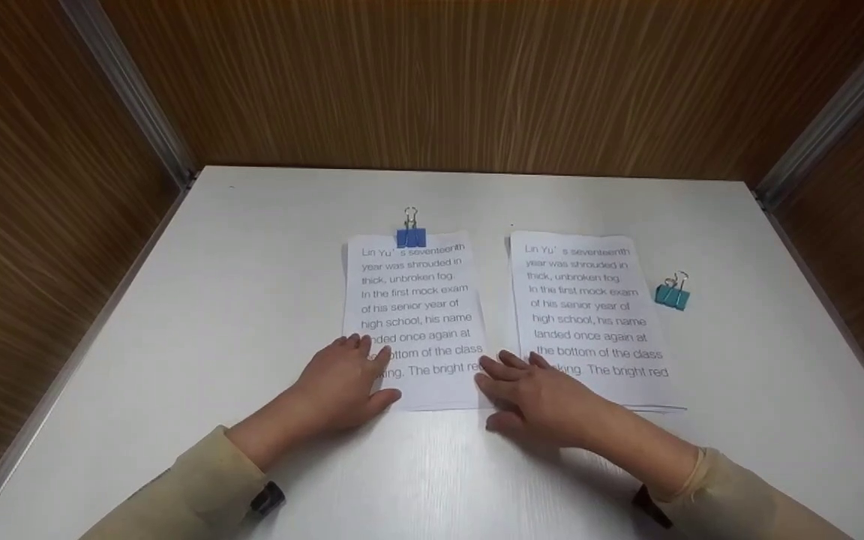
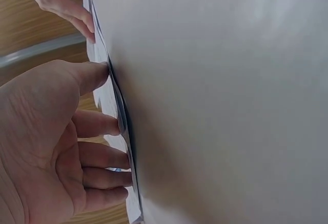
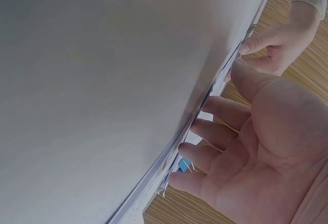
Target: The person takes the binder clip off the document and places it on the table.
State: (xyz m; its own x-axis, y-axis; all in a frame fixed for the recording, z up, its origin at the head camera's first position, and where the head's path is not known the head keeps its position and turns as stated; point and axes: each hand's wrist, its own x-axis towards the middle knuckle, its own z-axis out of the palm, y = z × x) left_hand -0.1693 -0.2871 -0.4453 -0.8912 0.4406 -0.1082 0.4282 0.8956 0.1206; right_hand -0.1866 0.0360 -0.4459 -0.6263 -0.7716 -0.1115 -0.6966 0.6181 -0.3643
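Note:
Two stacks of printed paper lie side by side: a left stack [image 1: 432,394] and a right stack [image 1: 589,281]. A blue binder clip [image 1: 411,238] grips the top edge of the left stack, its wire handles pointing away. My left hand [image 1: 342,379] touches that stack's lower left corner with spread fingers. My right hand [image 1: 548,401] reaches across the gap, fingertips at the left stack's lower right corner, the hand covering the right stack's lower left corner. Both wrist views show fingertips and thumb along the paper, fingers slightly bent.
A teal binder clip [image 1: 672,296] sits on the white table [image 1: 267,255], just right of the right stack. Wood-grain panels [image 1: 477,90] enclose the table at the back and both sides. Black bands [image 1: 268,498] show at the sleeve cuffs.

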